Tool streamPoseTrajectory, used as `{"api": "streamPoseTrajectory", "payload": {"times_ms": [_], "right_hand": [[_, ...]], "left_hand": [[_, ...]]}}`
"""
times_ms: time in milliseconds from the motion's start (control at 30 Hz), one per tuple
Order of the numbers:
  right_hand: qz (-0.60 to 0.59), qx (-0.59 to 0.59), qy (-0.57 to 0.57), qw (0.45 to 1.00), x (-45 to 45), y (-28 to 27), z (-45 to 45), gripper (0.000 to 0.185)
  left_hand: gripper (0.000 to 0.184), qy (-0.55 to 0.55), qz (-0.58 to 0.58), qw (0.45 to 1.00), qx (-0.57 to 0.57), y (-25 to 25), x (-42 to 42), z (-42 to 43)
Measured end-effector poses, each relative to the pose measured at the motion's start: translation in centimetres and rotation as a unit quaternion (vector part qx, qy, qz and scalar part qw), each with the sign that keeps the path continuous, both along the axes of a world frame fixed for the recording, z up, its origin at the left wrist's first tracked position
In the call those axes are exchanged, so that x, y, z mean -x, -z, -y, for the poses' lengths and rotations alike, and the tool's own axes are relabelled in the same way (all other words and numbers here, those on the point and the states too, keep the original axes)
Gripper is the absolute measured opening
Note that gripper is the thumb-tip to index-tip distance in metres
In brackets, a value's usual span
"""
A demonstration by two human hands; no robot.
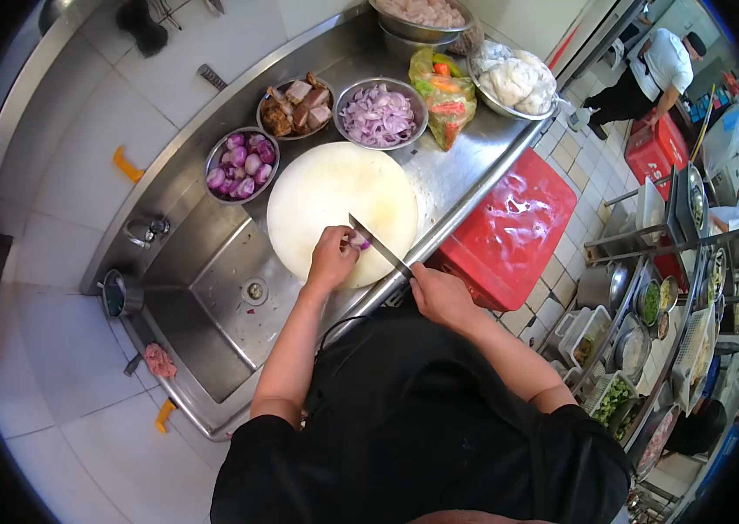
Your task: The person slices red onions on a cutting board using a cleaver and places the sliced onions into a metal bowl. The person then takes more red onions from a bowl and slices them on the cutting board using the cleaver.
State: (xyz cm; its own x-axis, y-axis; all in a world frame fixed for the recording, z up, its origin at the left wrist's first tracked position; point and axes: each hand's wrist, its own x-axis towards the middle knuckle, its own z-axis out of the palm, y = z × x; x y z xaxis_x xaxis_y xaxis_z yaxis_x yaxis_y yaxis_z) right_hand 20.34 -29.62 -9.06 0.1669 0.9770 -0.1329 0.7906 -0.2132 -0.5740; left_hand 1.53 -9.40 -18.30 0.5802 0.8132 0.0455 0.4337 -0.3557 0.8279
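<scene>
Small purple-and-white onion piece [359, 241] sits on the round white cutting board [326, 188], right of board centre, near the middle of the frame; glossy purple skin-side colour, paler flesh, mostly covered by fingers, so exact cut shape can't be told from here. Left hand [333, 259]: fingertips bent and pinching the onion piece against the board. Right hand [441, 297]: closed round the dark handle of the long steel-bladed knife [380, 244], blade angled up-left over the board, right beside the onion piece and the left fingertips; whether it touches the onion, can't tell. Board has faint yellowish staining. Just up-left of it, round metal bowl of whole peeled purple onions [243, 166], shiny, deep purple with pale patches. Above the board, round metal bowl of sliced purple onion [378, 114], light purple and white, loosely heaped. Between those two, metal bowl of browned meat chunks [298, 106]. Green-and-yellow plastic bag with orange contents [444, 98] lies right of the sliced onion. Stainless steel sink [225, 271] left of the board.
</scene>
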Motion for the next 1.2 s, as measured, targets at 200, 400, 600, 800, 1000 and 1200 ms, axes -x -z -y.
{"api": "streamPoseTrajectory", "payload": {"times_ms": [200,400,600,800,1000,1200], "right_hand": [[0.054,0.032,-0.025,0.998,0.7,-1.1,-0.2,0.022],[0.081,0.071,-0.052,0.993,1.1,-1.0,-0.8,0.024],[0.069,0.09,-0.063,0.992,1.4,1.9,-2.7,0.022],[0.039,0.132,-0.026,0.99,-0.1,1.8,-3.6,0.024],[-0.003,0.1,0.0,0.995,-0.3,1.3,-1.9,0.027],[0.01,0.122,-0.02,0.992,0.8,0.2,-1.9,0.027]], "left_hand": [[0.032,-0.02,-0.002,1.0,0.0,0.2,-0.1,0.6],[0.031,-0.029,0.02,0.999,0.008,0.0,-0.2,1.0],[0.037,-0.039,0.034,0.999,0.015,1.6,0.0,0.6],[0.052,-0.068,0.016,0.996,-0.053,2.4,-2.0,1.6],[0.048,0.0,-0.097,0.99,-0.104,0.0,-0.8,1.2],[0.045,0.044,-0.121,0.989,-0.075,-0.4,-0.1,0.9]]}}
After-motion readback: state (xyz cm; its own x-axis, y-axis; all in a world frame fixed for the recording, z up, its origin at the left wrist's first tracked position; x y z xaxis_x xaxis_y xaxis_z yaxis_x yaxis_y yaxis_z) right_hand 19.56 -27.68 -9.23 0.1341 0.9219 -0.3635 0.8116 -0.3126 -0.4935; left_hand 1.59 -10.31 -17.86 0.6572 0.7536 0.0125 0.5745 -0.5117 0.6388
